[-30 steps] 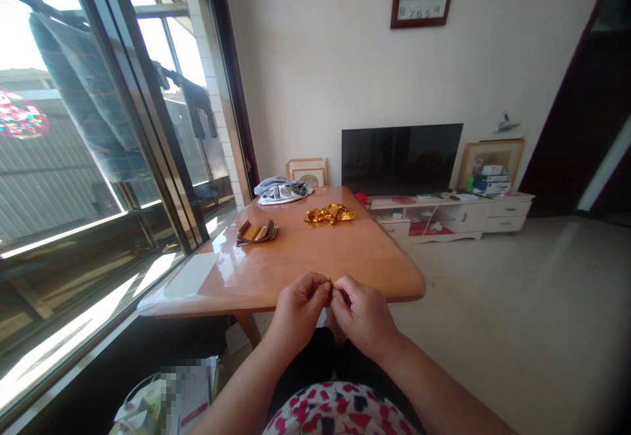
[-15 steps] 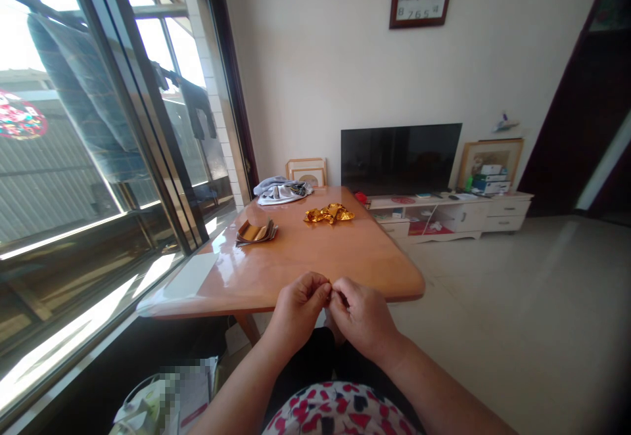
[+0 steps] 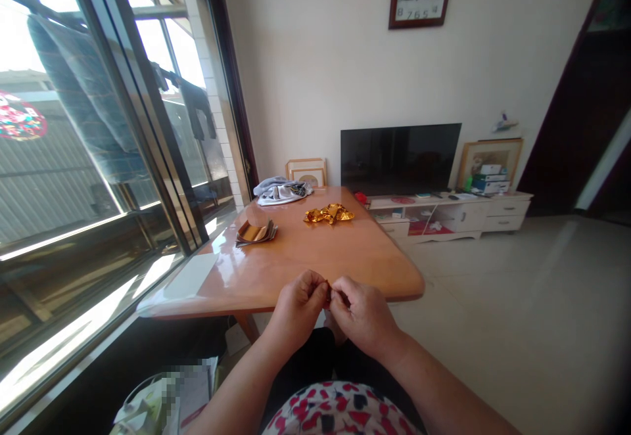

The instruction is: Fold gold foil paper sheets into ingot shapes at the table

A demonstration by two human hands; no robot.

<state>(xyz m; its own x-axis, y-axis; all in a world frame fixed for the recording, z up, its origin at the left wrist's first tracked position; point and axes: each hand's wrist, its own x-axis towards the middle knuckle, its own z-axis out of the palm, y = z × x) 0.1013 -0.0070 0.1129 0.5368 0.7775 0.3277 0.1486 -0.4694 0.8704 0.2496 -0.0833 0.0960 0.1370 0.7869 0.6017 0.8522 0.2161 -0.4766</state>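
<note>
My left hand (image 3: 297, 309) and my right hand (image 3: 361, 313) meet just in front of the near edge of a wooden table (image 3: 315, 257). Both pinch a small piece of gold foil paper (image 3: 328, 285) between their fingertips; most of it is hidden by the fingers. Farther back on the table lies a pile of folded gold foil pieces (image 3: 328, 213). To the left of that pile rests a stack of flat gold foil sheets (image 3: 255, 231).
A bundle of grey cloth (image 3: 282, 190) lies at the table's far end. A large window (image 3: 98, 139) runs along the left. A television (image 3: 400, 158) stands on a white low cabinet (image 3: 453, 215) at the back wall. Tiled floor (image 3: 517, 303) spreads to the right.
Both hands stay pinched together on the foil, with only slight finger shifts. The camera has barely moved.
</note>
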